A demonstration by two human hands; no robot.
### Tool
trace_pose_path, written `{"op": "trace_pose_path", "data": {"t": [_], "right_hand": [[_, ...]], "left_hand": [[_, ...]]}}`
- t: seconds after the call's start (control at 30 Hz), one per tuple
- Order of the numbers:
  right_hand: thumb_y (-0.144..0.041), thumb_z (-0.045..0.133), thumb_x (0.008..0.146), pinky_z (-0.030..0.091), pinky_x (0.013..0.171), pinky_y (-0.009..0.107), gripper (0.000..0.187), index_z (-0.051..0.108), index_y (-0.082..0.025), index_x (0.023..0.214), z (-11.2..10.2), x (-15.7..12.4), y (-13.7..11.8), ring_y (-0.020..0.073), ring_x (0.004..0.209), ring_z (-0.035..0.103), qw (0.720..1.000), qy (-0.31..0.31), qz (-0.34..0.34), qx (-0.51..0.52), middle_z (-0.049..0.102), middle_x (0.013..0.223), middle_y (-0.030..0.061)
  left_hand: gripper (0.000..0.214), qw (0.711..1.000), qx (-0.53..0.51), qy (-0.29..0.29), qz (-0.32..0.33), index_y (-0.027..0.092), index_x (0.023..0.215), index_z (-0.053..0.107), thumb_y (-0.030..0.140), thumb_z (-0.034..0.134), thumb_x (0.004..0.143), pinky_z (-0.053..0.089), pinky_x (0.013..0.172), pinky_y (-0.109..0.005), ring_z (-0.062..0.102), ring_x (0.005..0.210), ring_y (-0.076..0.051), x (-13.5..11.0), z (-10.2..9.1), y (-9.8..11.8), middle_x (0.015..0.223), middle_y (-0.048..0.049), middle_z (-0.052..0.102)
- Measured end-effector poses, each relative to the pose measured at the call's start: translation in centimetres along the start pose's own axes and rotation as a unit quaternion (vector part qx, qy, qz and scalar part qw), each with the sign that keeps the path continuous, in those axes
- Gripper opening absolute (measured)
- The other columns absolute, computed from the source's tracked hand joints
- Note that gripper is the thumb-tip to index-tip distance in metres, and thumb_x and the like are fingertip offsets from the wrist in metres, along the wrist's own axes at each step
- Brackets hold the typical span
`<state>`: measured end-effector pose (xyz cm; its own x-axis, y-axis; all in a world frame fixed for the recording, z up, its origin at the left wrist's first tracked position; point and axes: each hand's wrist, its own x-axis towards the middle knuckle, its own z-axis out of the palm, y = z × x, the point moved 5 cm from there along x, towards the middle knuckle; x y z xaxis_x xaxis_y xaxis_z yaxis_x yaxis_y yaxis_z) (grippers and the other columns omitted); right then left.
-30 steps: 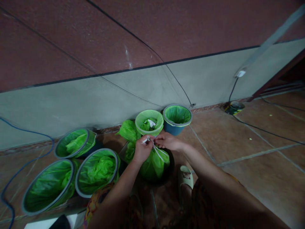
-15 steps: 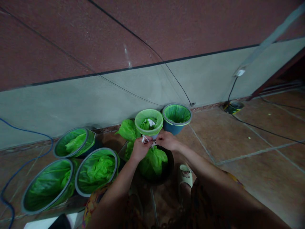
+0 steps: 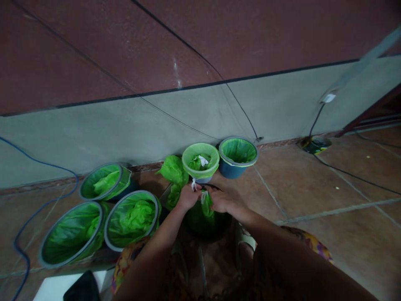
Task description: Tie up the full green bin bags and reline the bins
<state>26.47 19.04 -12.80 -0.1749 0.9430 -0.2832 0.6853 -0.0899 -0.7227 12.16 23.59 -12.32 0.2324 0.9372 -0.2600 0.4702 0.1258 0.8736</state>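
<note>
A green plastic bag stands gathered at its neck inside a dark bin between my feet. White drawstring sticks up from the fingers of my left hand, which is closed on it at the left of the neck. Across from it, my right hand pinches the gathered top of the bag, its fingertips partly hidden. Just beyond my hands stands a pale bin lined in light green, with crumpled green plastic and a white scrap inside.
A blue lined bin stands by the wall. Three grey-rimmed lined bins cluster at left, near a blue cable. A filled green bag leans behind. White box and dark object lie lower left; a can sits right.
Both hands have come slightly lower and nearer to me. The bag's top, earlier puffed out, is now drawn narrower and sits deeper in the bin. The view has shifted a little left.
</note>
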Motion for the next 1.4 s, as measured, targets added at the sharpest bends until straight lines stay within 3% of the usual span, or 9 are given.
{"op": "trace_pose_path", "data": {"t": [0.13, 0.27, 0.47, 0.63, 0.73, 0.83, 1.0, 1.17, 1.4], "right_hand": [[-0.010, 0.066, 0.067, 0.044, 0.065, 0.031, 0.008, 0.065, -0.018, 0.069, 0.8, 0.5, 0.2, 0.0233, 0.076, 0.063, 1.000, 0.019, 0.019, 0.000, 0.065, 0.070, 0.0098], [-0.018, 0.061, 0.071, 0.041, 0.056, 0.026, 0.008, 0.061, -0.017, 0.063, -0.1, 1.0, 0.2, 0.0155, 0.063, 0.056, 0.998, 0.018, 0.017, 0.055, 0.060, 0.063, 0.0040], [-0.044, 0.063, 0.075, 0.045, 0.055, 0.026, 0.029, 0.067, -0.016, 0.084, -1.1, 1.4, 0.0, 0.0136, 0.058, 0.056, 0.936, 0.012, 0.065, 0.345, 0.065, 0.072, 0.0025], [-0.047, 0.071, 0.073, 0.049, 0.088, 0.040, 0.062, 0.058, -0.017, 0.126, -4.7, 0.9, -1.3, 0.0249, 0.100, 0.064, 0.972, 0.147, 0.003, 0.182, 0.067, 0.113, 0.0111], [-0.050, 0.074, 0.071, 0.037, 0.109, 0.045, 0.081, 0.047, -0.020, 0.141, -4.1, -0.4, -3.7, 0.0282, 0.131, 0.047, 0.988, 0.034, -0.125, 0.083, 0.051, 0.143, 0.0131], [-0.047, 0.081, 0.062, 0.031, 0.115, 0.047, 0.100, 0.039, -0.016, 0.147, -2.0, -1.7, -4.4, 0.0324, 0.137, 0.040, 0.988, -0.076, -0.131, -0.005, 0.044, 0.149, 0.0172], [-0.020, 0.067, 0.071, 0.044, 0.098, 0.045, 0.056, 0.058, -0.017, 0.127, 0.2, -1.4, -3.2, 0.0328, 0.111, 0.062, 0.995, -0.050, -0.083, -0.030, 0.068, 0.117, 0.0152], [-0.020, 0.057, 0.071, 0.051, 0.085, 0.040, 0.017, 0.070, -0.020, 0.081, -0.5, -0.2, -2.9, 0.0255, 0.086, 0.067, 0.985, -0.024, -0.095, 0.144, 0.074, 0.087, 0.0066], [-0.038, 0.075, 0.059, 0.055, 0.054, 0.034, 0.036, 0.063, -0.022, 0.089, -3.9, 3.3, -4.7, 0.0204, 0.050, 0.065, 0.877, 0.078, 0.074, 0.468, 0.070, 0.064, 0.0007]], "left_hand": [[0.030, 0.998, 0.037, -0.025, 0.040, 0.018, 0.086, 0.068, 0.010, 0.072, 0.057, 0.049, 0.072, -0.030, 0.062, 0.066, -0.017, -0.5, -0.1, 0.3, 0.069, 0.0016, 0.067], [0.064, 0.989, 0.040, -0.110, 0.092, 0.018, 0.105, 0.067, 0.006, 0.078, 0.043, 0.050, 0.082, -0.034, 0.064, 0.082, -0.023, -1.6, 0.6, 0.3, 0.091, -0.0038, 0.071], [0.020, 0.984, -0.007, -0.145, 0.101, 0.018, 0.086, 0.072, 0.017, 0.066, 0.067, 0.050, 0.083, -0.036, 0.065, 0.084, -0.024, -2.3, 2.4, 0.0, 0.090, -0.0059, 0.072], [0.014, 0.988, -0.141, -0.068, -0.006, 0.017, 0.076, 0.069, 0.014, 0.056, 0.072, 0.051, 0.066, -0.030, 0.064, 0.070, -0.019, -1.3, 2.2, -0.7, 0.070, -0.0029, 0.069], [0.007, 0.972, -0.224, -0.043, -0.065, 0.018, 0.070, 0.066, 0.014, 0.059, 0.071, 0.050, 0.061, -0.028, 0.061, 0.061, -0.016, -1.1, 1.7, -0.8, 0.061, -0.0006, 0.065], [0.007, 0.936, -0.307, -0.058, -0.160, 0.017, 0.064, 0.063, 0.017, 0.061, 0.071, 0.050, 0.057, -0.029, 0.058, 0.050, -0.015, -1.1, 1.5, -0.7, 0.053, -0.0003, 0.062], [0.014, 0.895, -0.369, -0.132, -0.213, 0.016, 0.066, 0.065, 0.027, 0.061, 0.074, 0.054, 0.064, -0.033, 0.063, 0.055, -0.018, -1.7, 1.4, 0.7, 0.059, -0.0037, 0.067], [0.040, 0.995, -0.070, 0.062, -0.020, 0.015, 0.111, 0.064, 0.037, 0.068, 0.078, 0.052, 0.087, -0.038, 0.069, 0.089, -0.025, -2.2, -2.8, 3.5, 0.090, -0.0087, 0.074], [0.041, 0.922, 0.079, 0.354, 0.136, 0.012, 0.129, 0.052, 0.028, 0.049, 0.091, 0.046, 0.101, -0.045, 0.061, 0.113, -0.027, -4.5, -10.1, 7.1, 0.117, -0.0162, 0.066]]}}
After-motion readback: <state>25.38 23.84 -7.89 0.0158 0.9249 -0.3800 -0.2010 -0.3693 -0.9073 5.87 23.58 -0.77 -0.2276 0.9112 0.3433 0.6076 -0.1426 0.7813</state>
